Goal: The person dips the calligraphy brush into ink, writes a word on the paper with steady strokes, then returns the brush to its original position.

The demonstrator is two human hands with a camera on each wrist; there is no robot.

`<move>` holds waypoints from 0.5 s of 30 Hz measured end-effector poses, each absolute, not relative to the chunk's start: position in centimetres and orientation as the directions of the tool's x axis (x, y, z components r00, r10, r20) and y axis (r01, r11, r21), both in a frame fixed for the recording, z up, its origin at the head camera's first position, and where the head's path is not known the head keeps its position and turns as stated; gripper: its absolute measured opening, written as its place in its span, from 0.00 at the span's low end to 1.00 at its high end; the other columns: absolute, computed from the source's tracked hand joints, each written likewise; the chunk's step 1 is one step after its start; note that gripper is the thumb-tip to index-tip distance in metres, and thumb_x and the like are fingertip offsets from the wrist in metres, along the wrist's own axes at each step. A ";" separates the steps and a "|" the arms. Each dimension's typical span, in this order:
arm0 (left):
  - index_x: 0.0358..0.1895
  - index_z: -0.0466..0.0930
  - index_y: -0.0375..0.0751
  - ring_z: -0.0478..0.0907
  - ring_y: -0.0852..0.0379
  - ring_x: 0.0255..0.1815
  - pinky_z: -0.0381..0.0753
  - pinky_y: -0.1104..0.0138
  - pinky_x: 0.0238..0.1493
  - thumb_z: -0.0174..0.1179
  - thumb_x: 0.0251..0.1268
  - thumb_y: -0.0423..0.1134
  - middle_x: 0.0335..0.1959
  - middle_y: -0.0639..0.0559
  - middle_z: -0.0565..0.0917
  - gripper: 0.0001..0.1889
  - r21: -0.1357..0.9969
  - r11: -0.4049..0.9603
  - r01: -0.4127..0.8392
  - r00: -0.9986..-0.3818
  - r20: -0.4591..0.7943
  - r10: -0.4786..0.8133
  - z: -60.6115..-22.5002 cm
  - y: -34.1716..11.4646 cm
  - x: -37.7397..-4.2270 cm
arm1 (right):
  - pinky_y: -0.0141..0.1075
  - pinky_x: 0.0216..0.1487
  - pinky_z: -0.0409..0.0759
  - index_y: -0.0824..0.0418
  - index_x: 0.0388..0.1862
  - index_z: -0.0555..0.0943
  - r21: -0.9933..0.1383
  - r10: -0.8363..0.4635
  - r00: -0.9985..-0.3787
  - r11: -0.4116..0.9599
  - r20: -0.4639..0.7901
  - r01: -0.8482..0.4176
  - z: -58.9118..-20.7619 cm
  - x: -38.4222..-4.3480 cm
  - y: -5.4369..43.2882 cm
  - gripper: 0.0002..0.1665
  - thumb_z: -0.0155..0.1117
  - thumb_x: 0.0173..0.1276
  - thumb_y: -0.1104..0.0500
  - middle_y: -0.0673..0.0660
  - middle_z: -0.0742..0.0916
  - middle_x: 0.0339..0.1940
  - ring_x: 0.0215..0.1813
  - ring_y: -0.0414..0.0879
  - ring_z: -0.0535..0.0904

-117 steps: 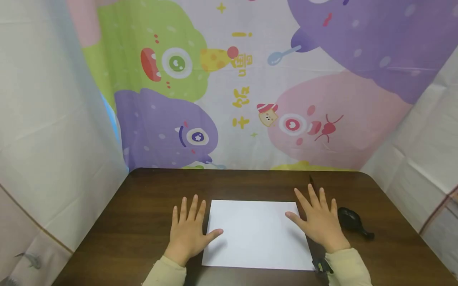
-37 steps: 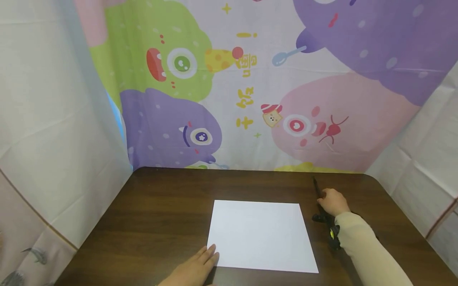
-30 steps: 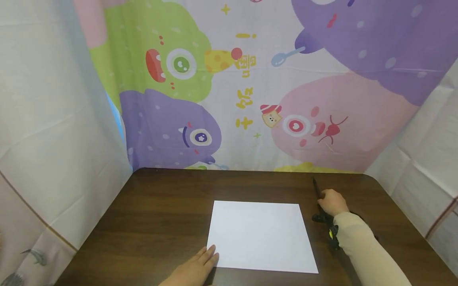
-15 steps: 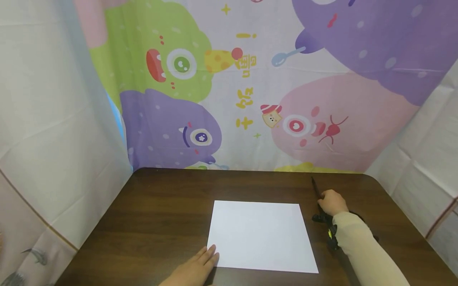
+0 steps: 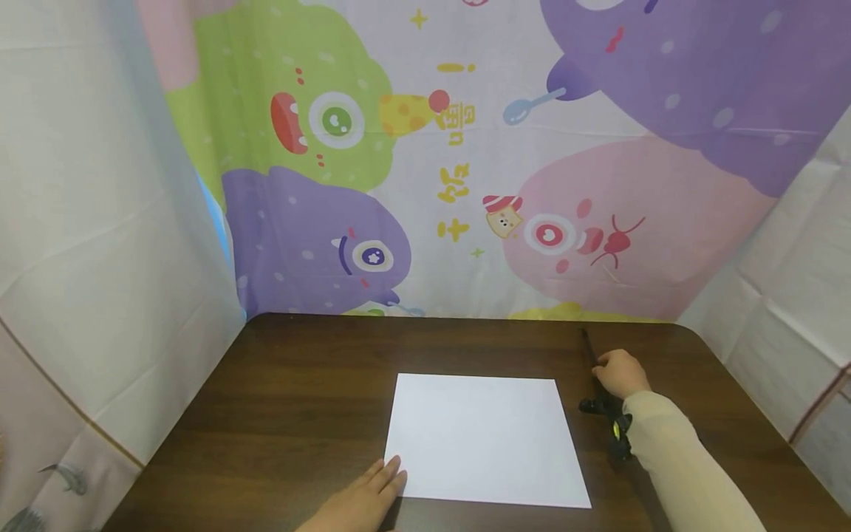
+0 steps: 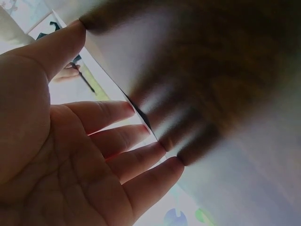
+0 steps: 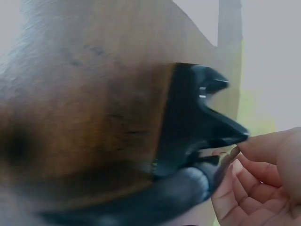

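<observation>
A white sheet of paper (image 5: 485,443) lies on the dark wooden table (image 5: 286,399). My left hand (image 5: 362,499) rests at the sheet's near left edge, with straight fingers over its margin. In the left wrist view its palm faces the camera. Right of the sheet my right hand (image 5: 621,373) pinches a thin dark brush (image 5: 589,349), whose narrow end points toward the table's far edge. The left wrist view also shows the brush (image 6: 84,79) ending in a point. Beside these fingers, the right wrist view has a glossy black two-pointed piece (image 7: 188,113) and a blurred dark rod (image 7: 155,200).
A cartoon-printed curtain (image 5: 459,273) hangs behind the table's far edge. White cloth walls close in the left and right sides. A black wrist device (image 5: 620,436) sits at my right sleeve. My right forearm (image 5: 685,458) covers part of the table's right side.
Both hands were spread over the sheet's sides. Since then my left moved down to the near left edge and my right went to the brush. Over the last second both stay nearly still.
</observation>
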State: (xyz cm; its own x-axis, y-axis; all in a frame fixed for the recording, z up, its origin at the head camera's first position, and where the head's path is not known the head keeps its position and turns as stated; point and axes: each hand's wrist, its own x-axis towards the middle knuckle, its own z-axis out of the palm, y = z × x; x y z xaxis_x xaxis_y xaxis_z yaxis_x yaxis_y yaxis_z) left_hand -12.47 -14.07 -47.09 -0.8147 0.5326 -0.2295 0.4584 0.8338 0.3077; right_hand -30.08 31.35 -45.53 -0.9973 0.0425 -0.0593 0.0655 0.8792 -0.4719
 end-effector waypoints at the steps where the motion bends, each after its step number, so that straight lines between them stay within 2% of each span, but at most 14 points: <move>1: 0.72 0.65 0.40 0.60 0.37 0.75 0.74 0.39 0.60 0.56 0.56 0.72 0.76 0.41 0.62 0.48 0.306 0.833 0.461 -0.814 -0.228 0.534 -47.1 -14.1 -12.5 | 0.60 0.51 0.78 0.81 0.54 0.75 -0.479 0.043 -0.998 0.876 -0.055 0.064 -45.4 -30.1 31.4 0.23 0.55 0.69 0.63 0.79 0.80 0.54 0.54 0.73 0.78; 9: 0.72 0.65 0.39 0.59 0.36 0.75 0.73 0.41 0.63 0.57 0.56 0.71 0.76 0.40 0.62 0.48 0.307 0.832 0.462 -0.808 -0.242 0.538 -47.1 -14.0 -12.6 | 0.61 0.54 0.77 0.82 0.57 0.73 -0.526 0.024 -1.000 0.850 -0.020 0.031 -43.7 -30.0 31.8 0.25 0.54 0.70 0.62 0.80 0.79 0.56 0.57 0.74 0.76; 15: 0.72 0.65 0.38 0.60 0.35 0.75 0.74 0.40 0.61 0.56 0.58 0.69 0.75 0.39 0.63 0.46 0.306 0.830 0.465 -0.809 -0.234 0.539 -47.0 -14.0 -12.6 | 0.62 0.55 0.76 0.82 0.59 0.72 -0.539 0.010 -1.000 0.842 0.019 -0.001 -42.5 -30.2 32.3 0.25 0.53 0.71 0.62 0.80 0.78 0.57 0.58 0.74 0.75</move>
